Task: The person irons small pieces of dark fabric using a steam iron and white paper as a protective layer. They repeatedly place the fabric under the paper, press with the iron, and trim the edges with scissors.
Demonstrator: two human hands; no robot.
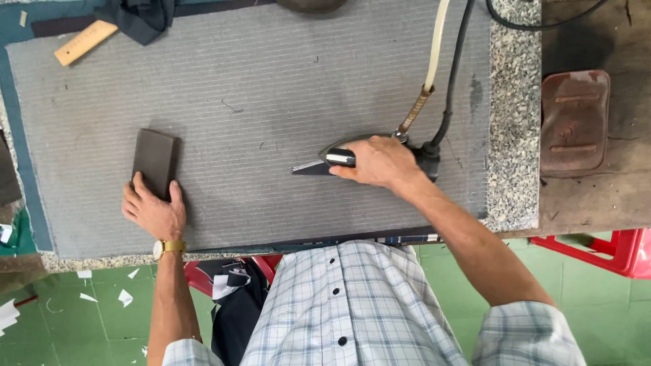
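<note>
1. The steam iron [352, 152] lies on the grey padded mat [258, 88] under the right hand [380, 163], whose grip is wrapped tight over the handle. Its long axis runs across the bench, pointed nose toward the left hand and heel toward the granite edge [514, 115].
2. A dark pointed sliver of cloth or soleplate [308, 168] shows just ahead of the nose; which it is cannot be told.
3. From the heel behind the grip, a cream hose [434, 47] and a black cable [453, 74] rise away over the mat, side by side.
4. The right forearm comes in slanting from the body, wrist straight, knuckles up.
5. Well ahead of the iron's nose lies a dark rectangular cloth piece [156, 161], its long axis running away from the body. Bare mat lies between it and the iron.
6. The left hand [152, 210] rests flat, fingertips on the near end of that piece, pressing rather than clasping, grip spread wide; a gold watch [168, 247] sits on its wrist.
7. Farther out beyond the left grip: a wooden ruler [85, 42] and dark fabric [139, 17] at the mat's far corner.
8. Beyond the heel, past the granite, a rust-brown iron rest [575, 122] sits on the wooden bench [610, 196].
</note>
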